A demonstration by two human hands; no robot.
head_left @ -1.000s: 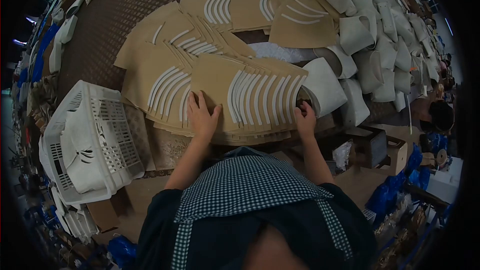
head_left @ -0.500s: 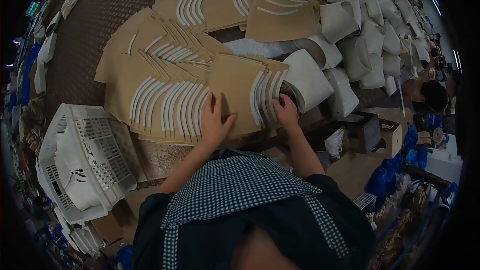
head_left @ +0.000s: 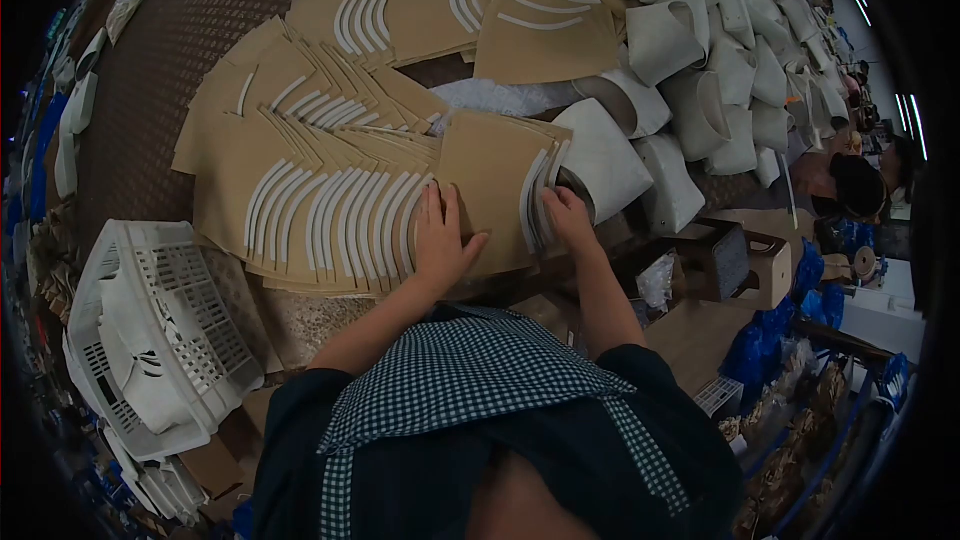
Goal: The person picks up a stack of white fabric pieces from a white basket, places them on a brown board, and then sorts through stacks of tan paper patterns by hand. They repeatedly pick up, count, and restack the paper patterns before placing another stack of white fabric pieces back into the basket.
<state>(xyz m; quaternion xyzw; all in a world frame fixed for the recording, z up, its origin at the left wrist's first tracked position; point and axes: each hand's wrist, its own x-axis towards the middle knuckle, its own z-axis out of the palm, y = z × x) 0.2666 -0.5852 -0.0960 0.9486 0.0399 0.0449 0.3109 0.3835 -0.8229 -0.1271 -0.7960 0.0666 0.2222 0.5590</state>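
Brown paper sheets (head_left: 490, 165) with curved white strips lie overlapped in a fan on the table. My left hand (head_left: 443, 245) rests on them with its fingers apart, beside a row of curved white strips (head_left: 345, 220). At the right edge of the near sheets, my right hand (head_left: 570, 223) has its fingers curled against a smaller group of white strips (head_left: 535, 202). Its fingertips are partly hidden, so what they pinch is unclear. Right behind this hand sits a white curved piece (head_left: 603, 160).
Many white curved pieces (head_left: 700, 80) are heaped at the back right. A white plastic basket (head_left: 165, 325) with white parts stands at the left. Crumpled clear plastic (head_left: 505, 95) lies mid-table. Brown boxes (head_left: 765, 270) and blue bags (head_left: 755, 350) are at the right.
My left hand has shifted slightly right over the sheets. Fewer white strips show between my hands, and more lie in the row left of my left hand. The whole view has shifted a little.
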